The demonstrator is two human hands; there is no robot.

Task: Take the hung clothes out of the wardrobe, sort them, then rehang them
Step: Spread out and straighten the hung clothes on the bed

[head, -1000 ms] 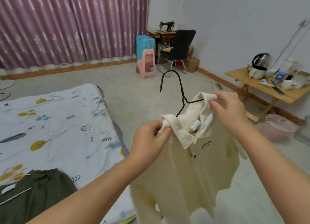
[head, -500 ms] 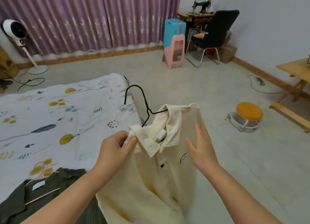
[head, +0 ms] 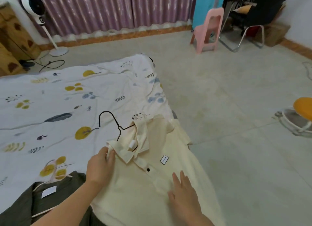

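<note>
Cream collared button-front shirt (head: 162,188) lay across the near corner of the bed, on the white leaf-printed bedsheet (head: 70,97), with its lower right side hanging past the mattress edge toward the floor. Thin black wire hanger (head: 116,124) sat inside the shirt's neck; its hook stuck out over the sheet, pointing up and to the left. 1 dark button and 1 small white rectangular patch showed on the shirt front, and a white tag showed inside the collar.

Left hand (head: 101,166) pinched the left collar point and shoulder edge, fingers curled on the fabric. Right hand (head: 183,192) was flat with straight, spread fingers over the shirt's chest; contact with the cloth could not be confirmed.

Dark olive-green garment (head: 55,198) lay on the sheet at lower left, just beside the shirt, with a pale hanger on it.

Background: white pedestal fan (head: 36,6) in front of the purple pleated curtains (head: 104,9), pink plastic stool (head: 208,31), orange-topped round stool (head: 302,105) at right.
</note>
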